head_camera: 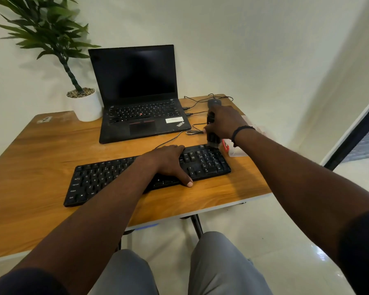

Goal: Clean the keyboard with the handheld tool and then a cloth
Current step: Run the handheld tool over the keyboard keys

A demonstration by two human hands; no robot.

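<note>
The black keyboard (147,173) lies at centre frame on the wooden table (41,150). The left hand (168,162) presses flat on its middle. At centre right, the right hand (224,122) grips the upright handheld tool (212,122), tip on the number pad's far corner. The tool step seems under way; next calls for sweeping across the keys.

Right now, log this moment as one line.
right hand grips tool | tip on keyboard far right corner | left hand presses keyboard
</note>
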